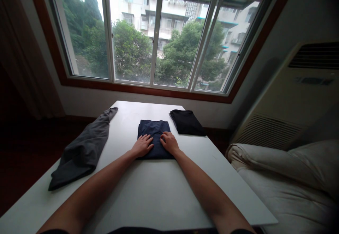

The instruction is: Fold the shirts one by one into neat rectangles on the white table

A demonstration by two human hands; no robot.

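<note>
A navy garment (155,126), folded into a flat rectangle, lies on the white table (148,195) in front of me. My left hand (143,145) rests flat on its left side, fingers stretched out and apart. On its right edge lies my right hand (169,141), fingers spread with the tips on the cloth and nothing gripped. Which kind of garment it is, I cannot tell.
A folded black garment (187,122) sits at the table's right edge. Along the left edge a loose grey garment (87,145) lies partly over the side. Right of the table stand a cream sofa (280,167) and an air conditioner (293,96); a window (153,40) is beyond.
</note>
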